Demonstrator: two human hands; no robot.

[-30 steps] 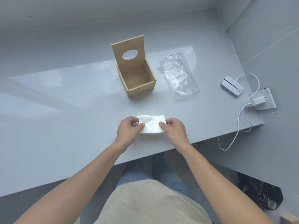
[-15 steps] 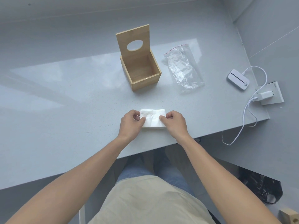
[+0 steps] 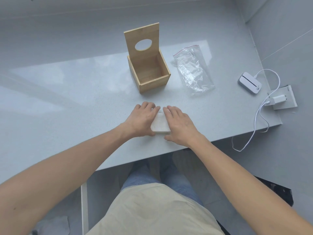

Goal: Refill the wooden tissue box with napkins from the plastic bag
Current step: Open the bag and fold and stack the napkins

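A white stack of napkins (image 3: 160, 124) lies on the grey table (image 3: 67, 99) near its front edge. My left hand (image 3: 141, 117) cups its left side and my right hand (image 3: 177, 123) cups its right side, fingers laid flat over the top, so only the middle strip shows. Beyond them stands the wooden tissue box (image 3: 149, 73), empty, with its lid (image 3: 142, 42) raised upright and an oval hole in it. To the box's right the clear plastic bag (image 3: 193, 70) lies flat and looks empty.
At the table's right end sit a small white device (image 3: 250, 83) and a white charger (image 3: 277, 100) on a wall socket plate, with a white cable (image 3: 257, 119) hanging over the edge. My legs are under the table.
Both hands went from pinching the napkin stack's upper corners to lying flat over its sides, pressing it together on the table. The camera tilted, so the box sits lower in view.
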